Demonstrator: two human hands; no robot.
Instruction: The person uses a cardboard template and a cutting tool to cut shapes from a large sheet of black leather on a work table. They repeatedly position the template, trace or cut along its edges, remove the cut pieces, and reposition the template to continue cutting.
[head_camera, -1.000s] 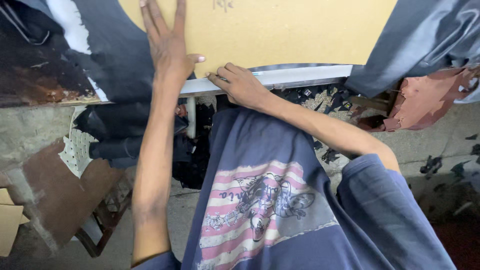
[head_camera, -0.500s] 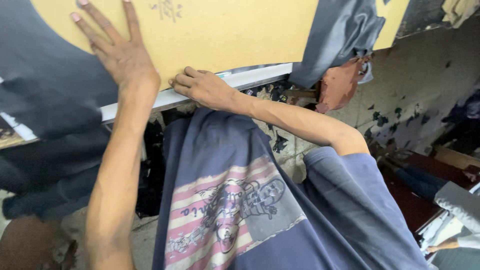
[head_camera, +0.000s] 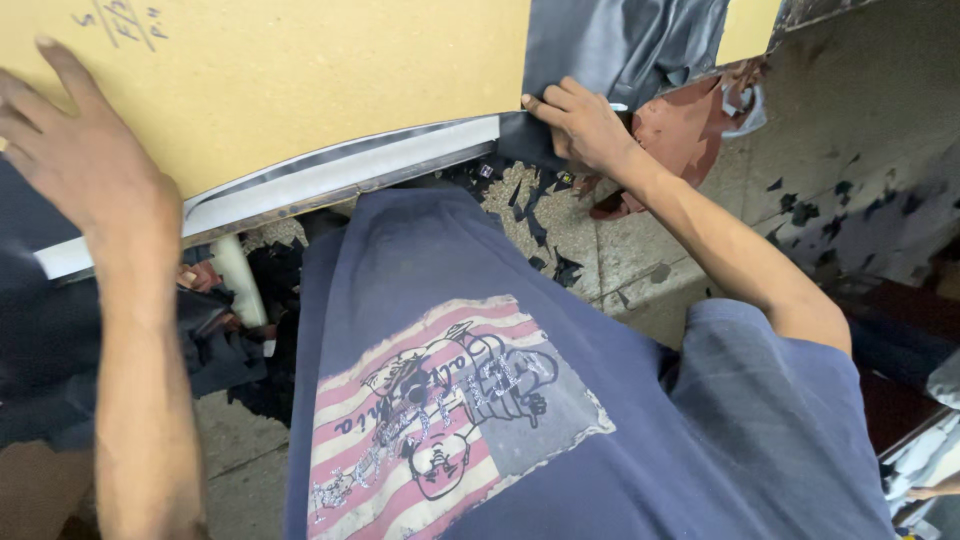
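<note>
— Cardboard sheet (head_camera: 300, 90), tan and flat, fills the upper left and top middle of the frame, lying on a table whose pale metal edge (head_camera: 340, 180) runs slanting below it.

— Where are the hands?

— The left hand (head_camera: 85, 170) is at the far left, palm down on the cardboard sheet, fingers spread wide and flat, gripping nothing. It looks a little blurred. The right hand (head_camera: 580, 125) is at the top, right of centre, just past the right end of the cardboard.

— Does it hold anything?

— Its fingers are curled and pinched on the edge of a dark grey sheet of leather-like material (head_camera: 620, 50), which hangs over the table edge there. A small white thing shows at its fingertips; what it is, I cannot tell.

— And the rest?

— A reddish-brown piece of the same kind of material (head_camera: 690, 130) hangs just right of that hand. More dark material (head_camera: 40, 330) drapes at the left edge, under the left forearm. A white table leg (head_camera: 235, 285) stands below the metal edge, lower left of centre. The concrete floor (head_camera: 600, 240) under the table is strewn with small dark scraps (head_camera: 545, 200). The person's blue shirt (head_camera: 480, 400), with a striped print on the chest, fills the bottom middle. A second bit of tan board (head_camera: 750, 28) shows at the top right.
</note>
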